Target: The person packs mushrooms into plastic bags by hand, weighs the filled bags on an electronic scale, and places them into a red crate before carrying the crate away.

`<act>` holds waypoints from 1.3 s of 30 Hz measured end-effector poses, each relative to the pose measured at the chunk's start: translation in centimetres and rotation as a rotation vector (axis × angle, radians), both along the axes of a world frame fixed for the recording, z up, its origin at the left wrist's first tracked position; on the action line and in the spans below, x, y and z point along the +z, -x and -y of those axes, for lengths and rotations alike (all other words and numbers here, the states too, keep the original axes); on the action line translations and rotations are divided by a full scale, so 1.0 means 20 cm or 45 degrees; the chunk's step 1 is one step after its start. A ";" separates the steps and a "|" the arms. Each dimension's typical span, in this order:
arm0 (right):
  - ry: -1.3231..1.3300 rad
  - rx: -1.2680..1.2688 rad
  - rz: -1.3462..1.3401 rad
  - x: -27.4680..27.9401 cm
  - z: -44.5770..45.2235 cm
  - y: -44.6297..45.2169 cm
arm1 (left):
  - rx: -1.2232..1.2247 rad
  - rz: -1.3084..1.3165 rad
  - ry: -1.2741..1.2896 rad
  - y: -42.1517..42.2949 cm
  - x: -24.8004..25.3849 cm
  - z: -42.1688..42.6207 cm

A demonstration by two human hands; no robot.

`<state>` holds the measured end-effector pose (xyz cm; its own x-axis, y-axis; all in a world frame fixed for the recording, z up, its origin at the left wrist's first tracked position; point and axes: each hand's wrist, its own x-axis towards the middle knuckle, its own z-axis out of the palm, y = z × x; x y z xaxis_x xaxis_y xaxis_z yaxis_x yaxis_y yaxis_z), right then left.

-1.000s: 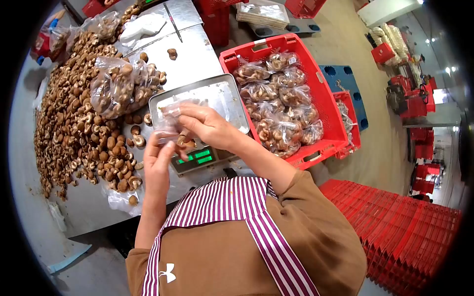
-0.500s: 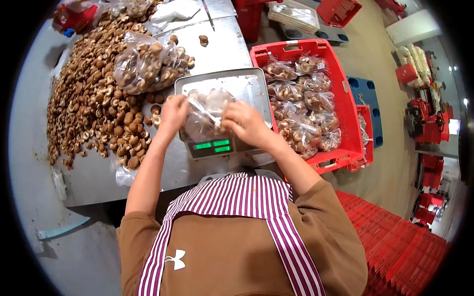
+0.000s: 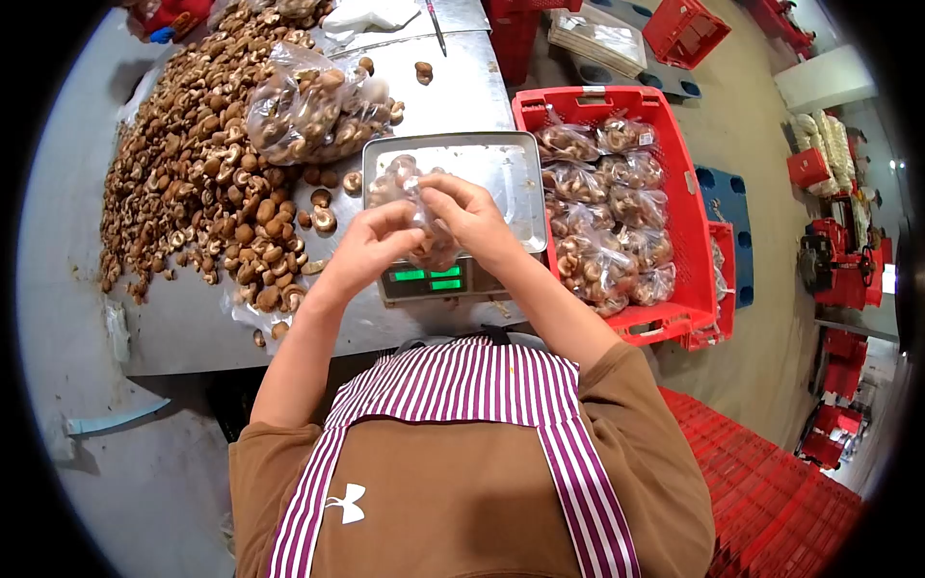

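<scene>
Mushroom bag (image 3: pixel 436 249), Under Armour logo (image 3: pixel 348 503)

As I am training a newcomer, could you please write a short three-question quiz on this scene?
1. True or false: the crate beside the scale holds filled bags.

2. In which colour is the scale's display lit?
A) Red
B) Green
C) Blue

3. What are the left hand and right hand handling?

Key:
1. True
2. B
3. A clear bag of mushrooms
</scene>
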<state>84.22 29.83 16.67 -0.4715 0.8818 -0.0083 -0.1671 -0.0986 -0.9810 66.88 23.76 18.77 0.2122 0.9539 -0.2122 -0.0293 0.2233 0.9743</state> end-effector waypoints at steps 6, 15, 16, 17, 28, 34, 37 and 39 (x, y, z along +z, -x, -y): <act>-0.446 0.195 0.525 -0.11 -0.04 -0.10 | 0.551 0.849 0.432 0.28 -0.15 -0.15; -1.022 -0.087 0.773 -0.06 0.16 -0.19 | 0.473 0.544 0.044 0.01 -0.01 -0.17; -1.015 -0.222 0.723 -0.05 0.15 -0.19 | 0.339 0.441 -0.078 -0.09 0.05 -0.13; -1.009 -0.240 0.750 -0.06 0.13 -0.21 | 0.202 0.342 -0.204 -0.19 0.10 -0.08; -1.155 -0.567 1.208 -0.05 -0.25 -0.86 | 0.032 0.104 -0.351 -0.19 0.14 -0.04; -1.159 -0.466 1.574 -0.32 -0.36 -1.30 | 0.675 -0.194 -0.254 0.31 -0.17 -0.14; -0.868 -0.480 1.630 -0.50 -0.34 -1.46 | 1.023 -0.407 -0.255 0.57 -0.17 -0.23; -0.789 -0.521 1.527 -0.56 -0.32 -1.46 | 1.129 -0.365 -0.232 0.78 -0.23 -0.31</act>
<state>113.50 36.14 5.56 -0.1683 0.9614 0.2178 0.8775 0.2468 -0.4112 51.32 29.97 14.17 -0.6422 0.7662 0.0244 0.1307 0.0781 0.9883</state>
